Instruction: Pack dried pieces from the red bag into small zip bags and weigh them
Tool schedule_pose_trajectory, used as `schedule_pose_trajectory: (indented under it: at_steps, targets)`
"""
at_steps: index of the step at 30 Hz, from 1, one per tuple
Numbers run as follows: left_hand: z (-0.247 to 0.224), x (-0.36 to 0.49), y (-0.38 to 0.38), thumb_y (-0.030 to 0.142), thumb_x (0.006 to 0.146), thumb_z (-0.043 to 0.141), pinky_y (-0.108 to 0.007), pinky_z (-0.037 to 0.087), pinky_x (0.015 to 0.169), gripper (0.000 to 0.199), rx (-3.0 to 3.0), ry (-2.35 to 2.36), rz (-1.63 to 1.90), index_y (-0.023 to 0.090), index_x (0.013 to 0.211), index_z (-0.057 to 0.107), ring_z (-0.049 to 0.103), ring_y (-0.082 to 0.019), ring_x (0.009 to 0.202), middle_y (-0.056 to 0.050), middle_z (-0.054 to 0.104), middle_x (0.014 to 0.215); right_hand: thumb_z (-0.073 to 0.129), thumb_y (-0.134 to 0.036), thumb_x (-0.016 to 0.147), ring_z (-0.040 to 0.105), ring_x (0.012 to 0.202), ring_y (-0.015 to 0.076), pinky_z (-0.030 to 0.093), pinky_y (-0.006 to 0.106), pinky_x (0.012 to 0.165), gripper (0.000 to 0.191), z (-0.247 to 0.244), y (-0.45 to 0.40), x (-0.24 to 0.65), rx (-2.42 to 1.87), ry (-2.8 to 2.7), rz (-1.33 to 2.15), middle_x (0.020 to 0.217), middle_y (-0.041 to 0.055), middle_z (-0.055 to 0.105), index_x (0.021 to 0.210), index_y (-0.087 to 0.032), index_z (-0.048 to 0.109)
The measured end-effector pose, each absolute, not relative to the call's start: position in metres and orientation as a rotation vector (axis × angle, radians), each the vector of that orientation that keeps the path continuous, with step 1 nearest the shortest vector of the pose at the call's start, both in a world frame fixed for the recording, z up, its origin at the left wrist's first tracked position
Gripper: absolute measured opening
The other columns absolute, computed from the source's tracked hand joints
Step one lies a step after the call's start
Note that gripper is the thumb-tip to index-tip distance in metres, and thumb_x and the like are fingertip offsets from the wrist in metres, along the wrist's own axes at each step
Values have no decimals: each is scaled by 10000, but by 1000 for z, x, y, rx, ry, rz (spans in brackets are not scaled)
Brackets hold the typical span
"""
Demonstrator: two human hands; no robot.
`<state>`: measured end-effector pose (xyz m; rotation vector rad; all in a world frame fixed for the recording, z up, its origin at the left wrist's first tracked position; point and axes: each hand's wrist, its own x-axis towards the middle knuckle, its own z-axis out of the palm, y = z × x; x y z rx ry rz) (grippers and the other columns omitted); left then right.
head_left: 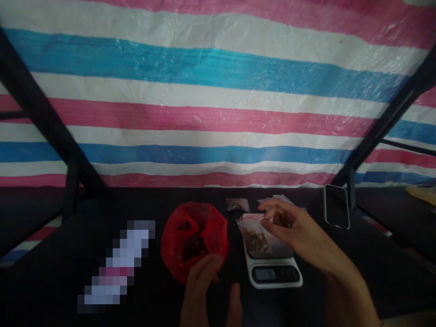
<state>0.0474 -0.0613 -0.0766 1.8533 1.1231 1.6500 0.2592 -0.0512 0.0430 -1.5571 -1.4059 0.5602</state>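
So, what are the fingers doing?

The right hand's (293,231) fingers (272,217) are curled at the top edge of a zip bag (255,240); whether they grip it, I can't tell. The left hand (200,290) sits by a red bag (218,240), holding nothing I can see, its fingers partly hidden.

Where's the zip bag?

At one o'clock, lying on a scale (275,274).

What could go wrong?

A snag on its top edge could drag it off the scale and upset the reading; if it's unsealed, a tilt could spill it.

And inside?

Brownish bits in the zip bag, dark lumps in the red one. A dark packet (237,204) and a pale packet (274,200) lie behind the scale, a phone (336,206) at two o'clock.
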Motion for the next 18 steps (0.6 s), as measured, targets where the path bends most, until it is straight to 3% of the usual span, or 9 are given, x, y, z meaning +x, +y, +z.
schedule_pose_trajectory:
  at_steps: [3, 4, 7, 10, 13, 18]
  targets:
    - [-70, 50, -62, 338, 860, 762, -551, 550, 1127, 687, 1677, 1097, 1461, 258, 1499, 526, 609, -372, 1399, -150, 632, 1500, 707, -336, 900, 663, 720, 166, 524, 264, 673, 124, 68, -64, 213, -1452, -1507, 660, 788, -10, 716, 994, -282, 766]
    - [-66, 51, -63, 358, 833, 785, -564, 510, 1176, 780, 1581, 1080, 1403, 266, 1548, 487, 546, -389, 1471, -147, 595, 1557, 705, -323, 910, 679, 751, 170, 525, 256, 660, 122, 73, -66, 199, -1431, -1529, 719, 830, -8, 737, 1007, -299, 774]
    - [-55, 49, -62, 349, 788, 825, -503, 553, 1149, 884, 1210, 1072, 1280, 291, 1585, 446, 587, -372, 1445, -133, 613, 1558, 713, -212, 905, 722, 840, 159, 536, 227, 695, 207, 77, -64, 166, -1407, -1610, 868, 942, -38, 783, 1038, -349, 793]
    - [-45, 31, -47, 347, 811, 811, -452, 616, 1070, 684, 998, 1125, 1280, 277, 1452, 585, 698, -338, 1310, -104, 718, 1426, 706, -194, 933, 741, 900, 151, 544, 229, 774, 207, 70, -45, 154, -1316, -1639, 976, 1002, -54, 802, 1056, -339, 789]
    - [-37, 5, -24, 367, 856, 775, -411, 653, 986, 435, 1022, 1233, 1384, 256, 1265, 681, 734, -307, 1232, -74, 762, 1315, 641, -222, 997, 728, 911, 177, 524, 288, 829, 142, 52, -18, 153, -1405, -1603, 746, 984, -9, 804, 977, -262, 776]
    - [-29, -14, -7, 376, 808, 777, -383, 666, 840, 392, 1214, 1400, 1452, 229, 1158, 678, 762, -283, 1035, -60, 771, 1111, 695, -211, 969, 662, 1131, 314, 430, 458, 1007, 109, 15, 14, 139, -1812, -1871, 410, 1125, 97, 809, 1010, -204, 796]
